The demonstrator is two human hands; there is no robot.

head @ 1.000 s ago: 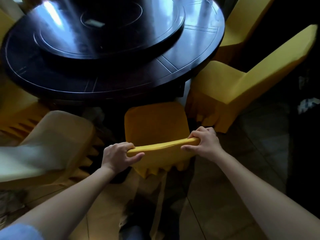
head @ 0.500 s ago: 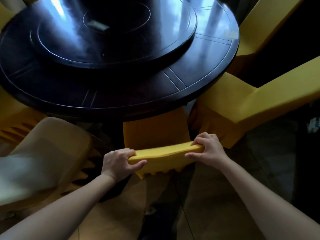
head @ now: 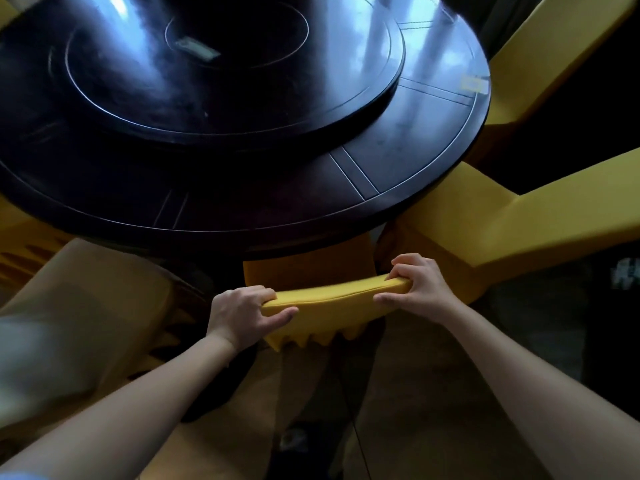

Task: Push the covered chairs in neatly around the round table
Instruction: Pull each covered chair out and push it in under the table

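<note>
Both hands, left hand (head: 242, 313) and right hand (head: 420, 284), closed on yellow fabric-covered chair's (head: 329, 306) backrest at 6 o'clock of dark round wooden table (head: 398, 168); seat mostly tucked; next likely final short straight push.

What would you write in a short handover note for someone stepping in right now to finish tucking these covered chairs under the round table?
Left hand: gripping the left end of the yellow chair top rail.
Right hand: gripping its right end.
Seat already mostly under the round table edge.
Left to do: the pale chair on the left and the yellow chair on the right both stand out from the table, angled.
</note>
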